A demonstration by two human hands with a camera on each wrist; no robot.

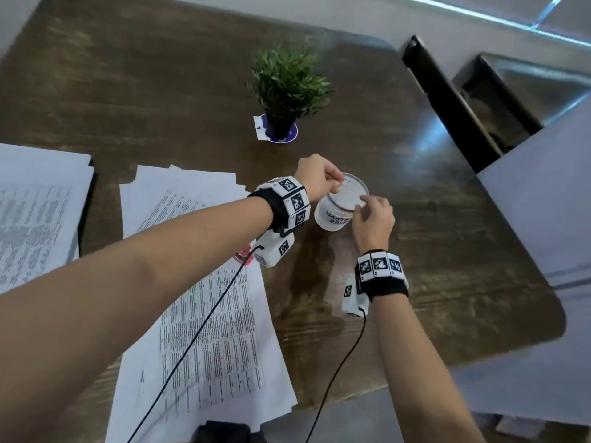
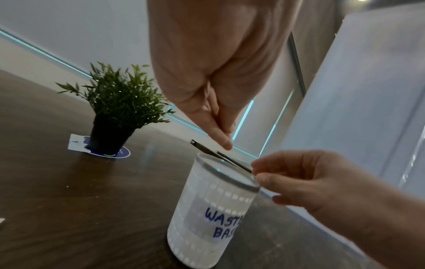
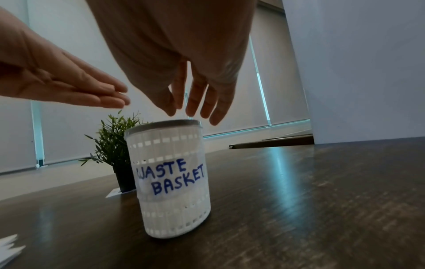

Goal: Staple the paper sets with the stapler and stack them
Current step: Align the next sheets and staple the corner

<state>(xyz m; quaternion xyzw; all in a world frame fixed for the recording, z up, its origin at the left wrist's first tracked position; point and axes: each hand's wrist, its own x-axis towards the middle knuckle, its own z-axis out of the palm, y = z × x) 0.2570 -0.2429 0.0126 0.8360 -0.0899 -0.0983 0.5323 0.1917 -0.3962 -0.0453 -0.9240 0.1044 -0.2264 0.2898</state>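
A white perforated cup marked "WASTE BASKET" (image 1: 332,215) (image 2: 207,218) (image 3: 174,191) stands on the dark wooden table (image 1: 415,251). Both hands hover over its rim. My left hand (image 1: 323,180) (image 2: 226,145) (image 3: 115,96) reaches in from the left, its straight fingers drawn together, with nothing visible in them. My right hand (image 1: 372,215) (image 2: 257,172) (image 3: 188,112) hangs at the near right rim, fingers pointing down and loosely spread. Printed paper sets lie to the left: a fanned pile (image 1: 179,193), a nearer set (image 1: 217,330), and a pile at far left (image 1: 35,212). A small red object (image 1: 243,254) is mostly hidden under my left wrist.
A small potted plant (image 1: 284,91) (image 2: 119,109) stands behind the cup on a blue coaster. Black chair backs (image 1: 447,100) line the table's far right edge. The table's rounded right corner (image 1: 556,321) is close by. A black object (image 1: 220,431) sits at the near edge.
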